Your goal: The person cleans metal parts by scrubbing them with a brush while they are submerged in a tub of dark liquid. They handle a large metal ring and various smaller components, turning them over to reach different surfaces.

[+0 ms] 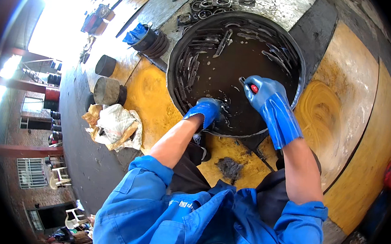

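A large round black tub (173, 73) of dark, murky liquid stands in front of me, with both hands over its near half. My left hand (208, 109), in a blue rubber glove, dips into the liquid near the tub's near edge. Its fingers are hidden, with ripples and shiny streaks beside them. Closed in a fist above the liquid, my right hand (269, 91) wears a long blue glove. It grips a small tool with a red handle (254, 88); a short metal tip pokes out by the fingers. Several dark, wet curved pieces (223, 43) lie along the tub's inner wall.
Dark ring-shaped parts (207, 3) are piled beyond the tub. To the left stand a black bucket stack with blue plastic (153, 42), dark cylinders (106, 91) and a white sack (121, 126). A dark fibrous clump (229, 168) lies between my legs on yellow-stained boards (341, 81).
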`<state>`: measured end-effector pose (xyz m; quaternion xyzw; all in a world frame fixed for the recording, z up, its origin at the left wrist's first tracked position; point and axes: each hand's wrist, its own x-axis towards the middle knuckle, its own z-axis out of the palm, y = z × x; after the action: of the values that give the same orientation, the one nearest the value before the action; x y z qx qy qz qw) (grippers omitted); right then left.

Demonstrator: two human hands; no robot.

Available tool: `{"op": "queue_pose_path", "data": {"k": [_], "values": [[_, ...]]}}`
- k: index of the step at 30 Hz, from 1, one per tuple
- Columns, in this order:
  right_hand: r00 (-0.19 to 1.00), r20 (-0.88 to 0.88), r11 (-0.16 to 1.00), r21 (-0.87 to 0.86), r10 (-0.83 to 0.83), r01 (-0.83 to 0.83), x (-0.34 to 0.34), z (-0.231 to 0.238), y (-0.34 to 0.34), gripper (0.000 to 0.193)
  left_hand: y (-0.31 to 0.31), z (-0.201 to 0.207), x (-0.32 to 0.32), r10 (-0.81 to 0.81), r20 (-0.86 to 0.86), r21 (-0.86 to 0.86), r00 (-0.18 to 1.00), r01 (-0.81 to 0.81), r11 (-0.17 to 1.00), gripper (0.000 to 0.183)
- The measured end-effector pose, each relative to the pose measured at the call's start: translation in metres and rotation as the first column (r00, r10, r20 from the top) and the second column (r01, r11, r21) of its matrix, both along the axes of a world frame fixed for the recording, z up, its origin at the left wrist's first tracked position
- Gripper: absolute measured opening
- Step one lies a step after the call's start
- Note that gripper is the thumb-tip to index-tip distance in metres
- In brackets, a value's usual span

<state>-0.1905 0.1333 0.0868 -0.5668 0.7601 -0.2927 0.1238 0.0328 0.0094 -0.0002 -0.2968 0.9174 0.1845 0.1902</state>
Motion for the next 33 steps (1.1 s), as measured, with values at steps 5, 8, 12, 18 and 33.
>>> {"op": "queue_pose_path", "data": {"k": [5, 8, 12, 18, 33], "values": [[1.000, -0.005, 0.999, 0.051, -0.020, 0.020, -0.008, -0.002, 0.004, 0.014, -0.001, 0.026, -0.010, -0.109, 0.321, -0.026, 0.941, 0.123, 0.992, 0.029], [1.000, 0.007, 0.998, 0.051, -0.020, 0.020, -0.008, 0.000, 0.004, 0.016, 0.000, 0.008, -0.003, -0.224, 0.414, -0.038, 0.883, 0.262, 0.964, 0.028], [0.999, 0.018, 0.994, 0.100, -0.038, 0.036, -0.009, 0.010, 0.006, 0.017, -0.014, -0.077, 0.027, -0.309, 0.329, 0.105, 0.892, 0.290, 0.951, 0.027], [0.999, 0.044, 0.996, 0.085, 0.000, -0.004, -0.005, 0.020, 0.006, 0.020, -0.030, -0.112, 0.055, -0.497, 0.391, 0.208, 0.775, 0.452, 0.868, 0.022], [0.997, 0.050, 0.988, 0.145, -0.052, 0.045, -0.028, 0.029, 0.017, 0.019, 0.012, -0.006, -0.031, -0.738, 0.142, 0.068, 0.659, 0.738, 0.672, 0.019]]}}
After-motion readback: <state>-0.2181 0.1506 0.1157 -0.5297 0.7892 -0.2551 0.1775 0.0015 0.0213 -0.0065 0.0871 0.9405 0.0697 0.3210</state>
